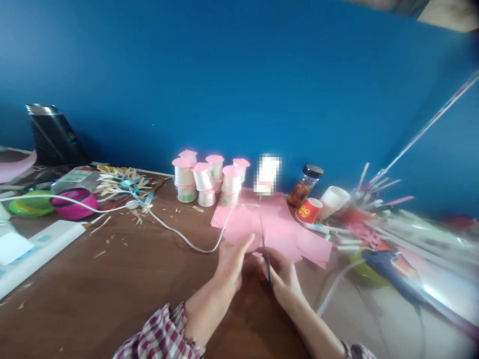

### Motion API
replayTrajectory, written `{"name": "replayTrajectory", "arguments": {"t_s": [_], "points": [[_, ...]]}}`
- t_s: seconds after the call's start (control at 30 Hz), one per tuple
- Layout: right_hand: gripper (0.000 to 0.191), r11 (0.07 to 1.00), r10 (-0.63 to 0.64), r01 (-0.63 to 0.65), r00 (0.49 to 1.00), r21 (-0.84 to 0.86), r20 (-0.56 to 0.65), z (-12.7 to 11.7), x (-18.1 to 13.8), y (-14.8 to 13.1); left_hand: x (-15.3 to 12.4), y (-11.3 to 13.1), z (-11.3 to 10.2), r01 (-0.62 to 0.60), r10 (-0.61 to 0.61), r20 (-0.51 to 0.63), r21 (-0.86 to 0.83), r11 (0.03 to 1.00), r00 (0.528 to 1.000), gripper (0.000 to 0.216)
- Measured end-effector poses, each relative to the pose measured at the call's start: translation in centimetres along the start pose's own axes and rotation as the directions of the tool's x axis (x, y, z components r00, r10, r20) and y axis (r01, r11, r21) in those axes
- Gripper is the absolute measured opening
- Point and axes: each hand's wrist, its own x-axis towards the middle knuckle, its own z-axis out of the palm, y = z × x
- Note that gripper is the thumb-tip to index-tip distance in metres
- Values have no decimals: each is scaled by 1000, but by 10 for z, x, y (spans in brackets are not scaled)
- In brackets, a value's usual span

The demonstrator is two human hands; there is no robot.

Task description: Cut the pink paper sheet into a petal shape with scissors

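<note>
My left hand (231, 263) is closed on a piece of pink paper (242, 227), its thumb on the near edge. Just to the right, my right hand (286, 276) grips a pair of scissors (268, 268) by the dark handles. The thin blades point away from me, beside the piece in my left hand; whether they touch it is hard to tell. Beneath and beyond both hands, more pink paper sheets (280, 212) lie spread on the brown table (157, 284). The left fingers are mostly hidden.
Stacked white paper cups (184, 175) with pink tops stand behind on the left. At right are a dark-lidded jar (304, 187), a red roll (309, 211) and a blurred glue gun (396, 274). A white cable (179, 233) crosses leftward near a power strip (48, 249).
</note>
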Motion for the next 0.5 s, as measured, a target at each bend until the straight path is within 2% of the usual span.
{"name": "replayTrajectory", "arguments": {"t_s": [0.1, 0.23, 0.5], "points": [[31, 1000, 2, -2, 1000, -5, 6, -1, 0, 1, -1, 1, 1, 0, 0, 0, 12, 1000, 1000, 34], [31, 1000, 8, -8, 1000, -2, 9, -1, -1, 3, -2, 2, 3, -4, 6, -64, 33, 999, 998, 37], [33, 999, 31, -31, 1000, 17, 5, 0, -1, 4, 2, 0, 1, 22, -22, -27, 13, 1000, 999, 43]]}}
